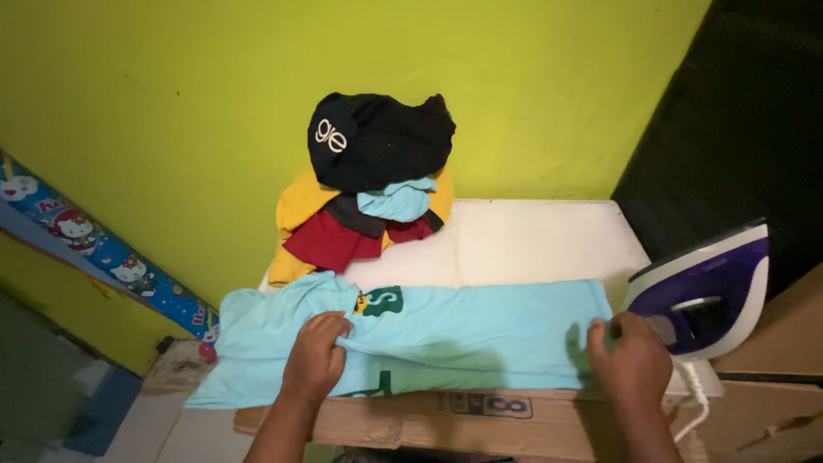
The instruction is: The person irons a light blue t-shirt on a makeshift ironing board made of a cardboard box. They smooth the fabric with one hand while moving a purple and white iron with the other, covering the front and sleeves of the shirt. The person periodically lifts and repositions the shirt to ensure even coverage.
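Lime-green wall fills upper frame, cartoon border strip at left. White board at centre, brown cardboard along lower edge. Light blue T-shirt lies flat across board, sleeve end hanging off lower left. Left hand closed, pinching fold of shirt near green print. Right hand curled, gripping shirt hem at lower right. Purple-white iron stands upright just beside right hand. Heap of clothes, black on top, sits against wall, crowding board's upper left.
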